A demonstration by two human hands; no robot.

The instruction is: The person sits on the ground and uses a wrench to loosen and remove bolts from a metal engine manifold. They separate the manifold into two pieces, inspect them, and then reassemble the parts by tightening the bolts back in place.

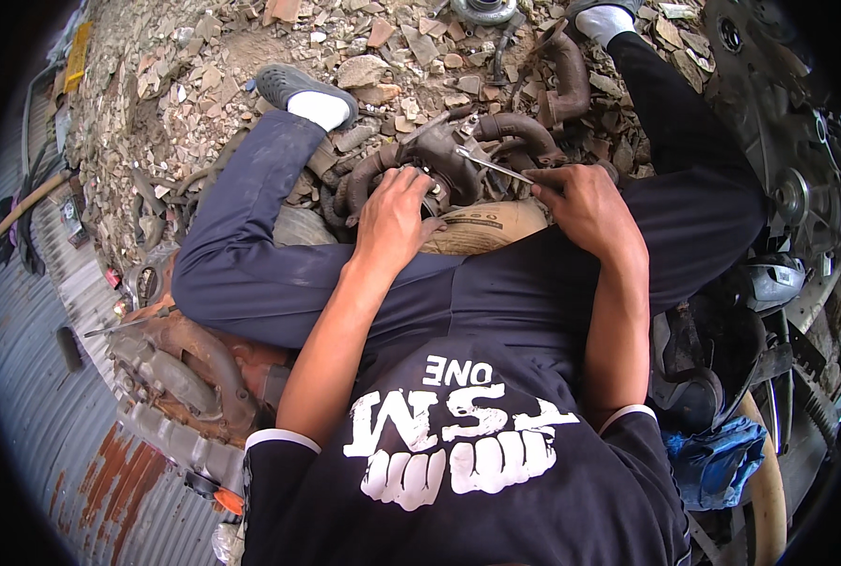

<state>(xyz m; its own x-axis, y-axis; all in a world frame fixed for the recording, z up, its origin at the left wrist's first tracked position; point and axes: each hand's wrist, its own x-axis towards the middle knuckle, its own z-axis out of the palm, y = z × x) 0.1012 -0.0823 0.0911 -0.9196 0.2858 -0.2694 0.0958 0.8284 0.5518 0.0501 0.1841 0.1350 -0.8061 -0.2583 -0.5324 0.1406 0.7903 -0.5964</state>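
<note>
A rusty, curved-pipe exhaust manifold (454, 168) lies on the ground between my legs. My left hand (392, 215) is on its near left side, fingers curled over the metal and thumb stretched toward the right. The part under those fingers is mostly hidden. In my right hand (586, 209) is a slim silver wrench (496, 165), slanting up and left. Its far end meets the manifold's upper part; the grip end disappears inside my closed fingers. Just below the manifold, close to my lap, sits a tan sack-like bundle (487, 226) with dark print.
Broken stone and tile rubble (203, 85) covers the ground ahead. Another rusty pipe (567, 80) lies beyond the manifold. Rusty engine castings (199, 368) sit at my left, beside corrugated metal sheet (24, 349). Metal parts (789, 198) and a blue plastic bag (718, 462) crowd my right.
</note>
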